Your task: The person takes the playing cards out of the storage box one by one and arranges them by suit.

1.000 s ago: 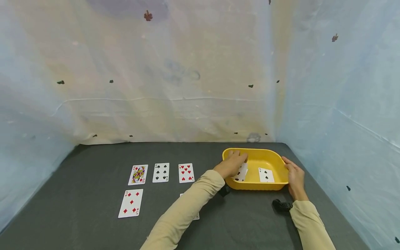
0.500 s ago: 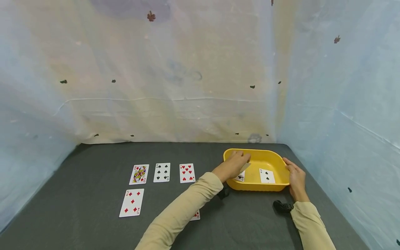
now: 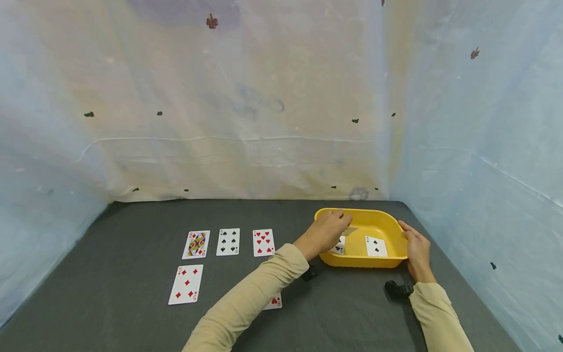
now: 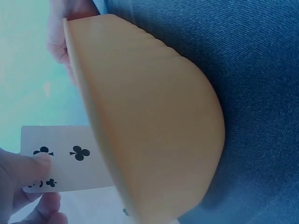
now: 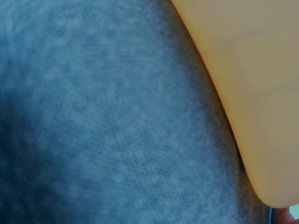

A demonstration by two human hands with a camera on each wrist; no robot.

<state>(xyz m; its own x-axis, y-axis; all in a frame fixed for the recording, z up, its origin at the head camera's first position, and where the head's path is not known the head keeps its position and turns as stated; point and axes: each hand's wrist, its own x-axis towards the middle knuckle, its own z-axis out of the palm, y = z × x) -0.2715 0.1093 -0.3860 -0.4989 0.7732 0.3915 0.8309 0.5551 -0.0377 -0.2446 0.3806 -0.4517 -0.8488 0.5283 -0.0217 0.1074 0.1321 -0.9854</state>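
Lifted since a second ago, the clubs card [image 3: 350, 231] is pinched in the left hand [image 3: 324, 233] above the yellow tray's [image 3: 374, 263] left end, while the right hand [image 3: 417, 251] grips its right rim.

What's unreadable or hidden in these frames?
- Clubs card rank: in the left wrist view the left hand and yellow tray cover part of it.
- Red card, head view: mostly under the left sleeve.
- Right hand: nearly absent from the right wrist view; the tray fills it.
- Table cards' corner marks: too small.
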